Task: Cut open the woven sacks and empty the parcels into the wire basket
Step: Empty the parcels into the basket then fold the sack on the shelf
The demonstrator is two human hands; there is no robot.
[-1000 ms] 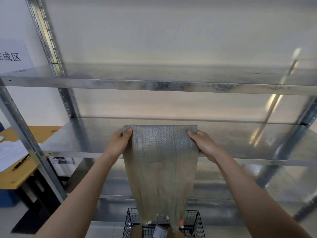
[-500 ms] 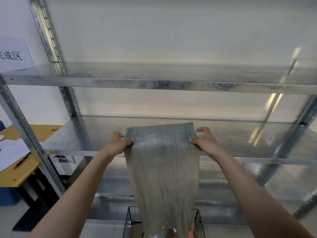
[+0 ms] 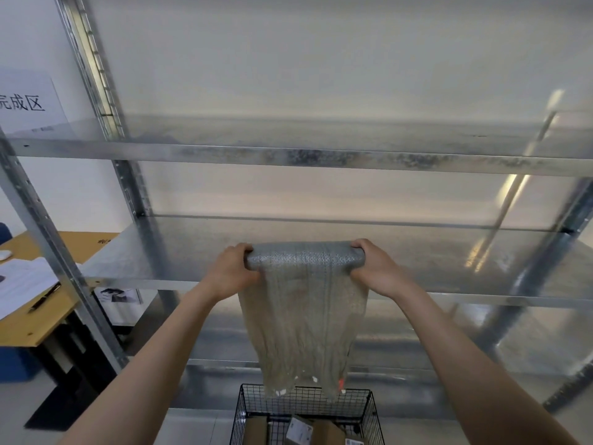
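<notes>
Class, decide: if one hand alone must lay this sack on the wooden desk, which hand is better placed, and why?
Left, probably. The left hand grips the sack at its rolled top on the side nearer the desk; the right hand grips the far end.

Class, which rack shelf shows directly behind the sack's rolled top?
The middle shelf: the rolled top of the sack overlaps it; the others sit higher and lower.
</notes>
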